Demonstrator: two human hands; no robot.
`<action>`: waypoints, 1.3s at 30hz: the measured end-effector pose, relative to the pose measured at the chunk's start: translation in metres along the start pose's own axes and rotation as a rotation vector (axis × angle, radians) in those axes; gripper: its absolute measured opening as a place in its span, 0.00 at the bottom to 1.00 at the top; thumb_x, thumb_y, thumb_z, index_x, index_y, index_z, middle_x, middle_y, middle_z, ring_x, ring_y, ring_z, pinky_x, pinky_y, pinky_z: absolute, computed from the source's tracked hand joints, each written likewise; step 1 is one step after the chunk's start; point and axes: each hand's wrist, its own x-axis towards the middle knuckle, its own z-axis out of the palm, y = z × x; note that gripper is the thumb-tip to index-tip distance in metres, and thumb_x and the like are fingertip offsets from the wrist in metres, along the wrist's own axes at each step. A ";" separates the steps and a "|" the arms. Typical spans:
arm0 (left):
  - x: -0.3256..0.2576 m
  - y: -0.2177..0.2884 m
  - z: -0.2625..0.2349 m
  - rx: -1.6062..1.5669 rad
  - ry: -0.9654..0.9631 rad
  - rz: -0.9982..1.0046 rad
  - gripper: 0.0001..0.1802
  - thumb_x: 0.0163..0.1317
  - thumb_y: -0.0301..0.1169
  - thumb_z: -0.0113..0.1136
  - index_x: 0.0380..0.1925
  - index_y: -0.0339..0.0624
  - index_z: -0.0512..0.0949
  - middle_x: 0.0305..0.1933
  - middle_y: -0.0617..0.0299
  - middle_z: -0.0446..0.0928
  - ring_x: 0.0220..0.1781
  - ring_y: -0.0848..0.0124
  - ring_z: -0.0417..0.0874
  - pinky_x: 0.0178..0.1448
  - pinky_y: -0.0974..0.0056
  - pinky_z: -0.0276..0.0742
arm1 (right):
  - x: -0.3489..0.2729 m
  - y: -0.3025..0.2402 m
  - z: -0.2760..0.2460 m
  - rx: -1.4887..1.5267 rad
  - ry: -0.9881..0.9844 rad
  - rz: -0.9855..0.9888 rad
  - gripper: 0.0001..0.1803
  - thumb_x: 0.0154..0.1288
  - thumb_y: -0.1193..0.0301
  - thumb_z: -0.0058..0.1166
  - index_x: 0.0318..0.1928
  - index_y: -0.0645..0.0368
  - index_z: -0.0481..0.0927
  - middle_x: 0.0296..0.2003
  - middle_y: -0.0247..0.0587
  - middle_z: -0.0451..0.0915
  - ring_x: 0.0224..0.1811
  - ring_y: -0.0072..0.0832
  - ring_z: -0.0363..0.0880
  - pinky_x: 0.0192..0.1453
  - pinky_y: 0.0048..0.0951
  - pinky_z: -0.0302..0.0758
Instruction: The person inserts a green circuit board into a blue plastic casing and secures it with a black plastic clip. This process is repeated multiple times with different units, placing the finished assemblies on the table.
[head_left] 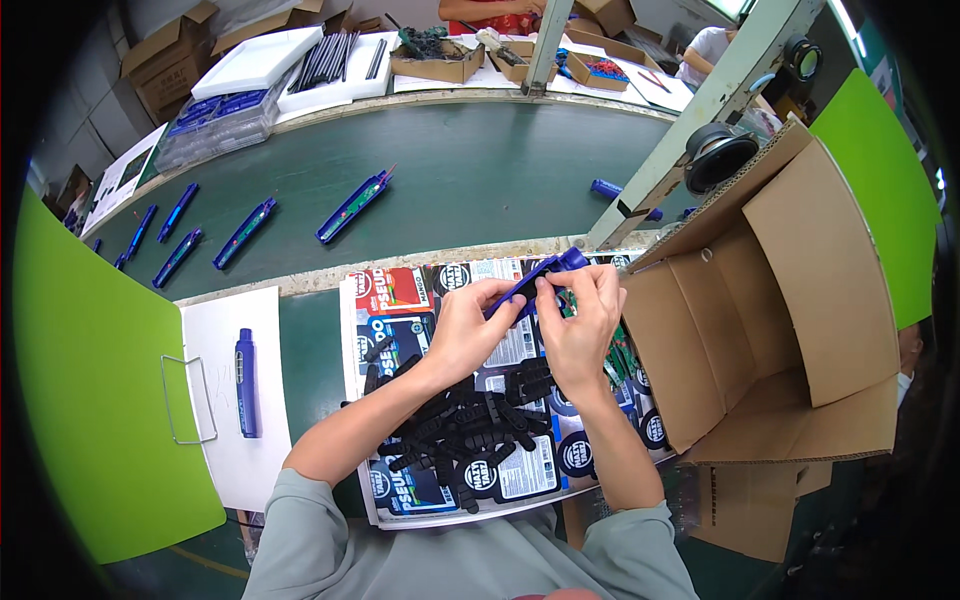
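Observation:
Both hands meet over the printed sheet at the far side of my work spot. My left hand grips the lower left part of a long blue plastic casing, which slants up to the right. At the casing's open side, where something black shows, my right hand presses with thumb and fingers. Whether it also pinches a small part is hidden. Under my wrists lies a loose heap of small black plastic parts. Green circuit boards with thin wires show just right of my right hand.
A cardboard box stands open at my right, below a metal post. Several blue casings with green boards lie on the green belt ahead. Another blue casing rests on white paper by a green panel.

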 end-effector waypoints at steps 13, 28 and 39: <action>-0.011 0.012 -0.004 0.071 0.064 0.277 0.14 0.69 0.21 0.61 0.54 0.32 0.83 0.37 0.60 0.79 0.33 0.76 0.82 0.34 0.71 0.76 | 0.022 0.037 -0.029 0.768 -0.392 0.404 0.28 0.63 0.73 0.71 0.61 0.66 0.75 0.39 0.30 0.79 0.39 0.15 0.76 0.41 0.19 0.73; -0.011 -0.013 -0.033 -0.213 0.059 -0.014 0.16 0.74 0.27 0.61 0.58 0.32 0.80 0.37 0.67 0.82 0.33 0.83 0.80 0.37 0.75 0.76 | -0.031 0.088 -0.034 -0.271 -0.549 0.072 0.08 0.63 0.75 0.64 0.42 0.61 0.81 0.36 0.50 0.82 0.38 0.50 0.83 0.44 0.49 0.77; -0.015 -0.008 -0.029 -0.478 -0.064 -0.120 0.21 0.76 0.33 0.60 0.64 0.34 0.74 0.43 0.60 0.82 0.39 0.76 0.85 0.41 0.69 0.83 | 0.017 -0.004 -0.051 0.636 -0.285 0.320 0.21 0.69 0.83 0.60 0.61 0.69 0.77 0.39 0.36 0.83 0.38 0.17 0.82 0.42 0.21 0.79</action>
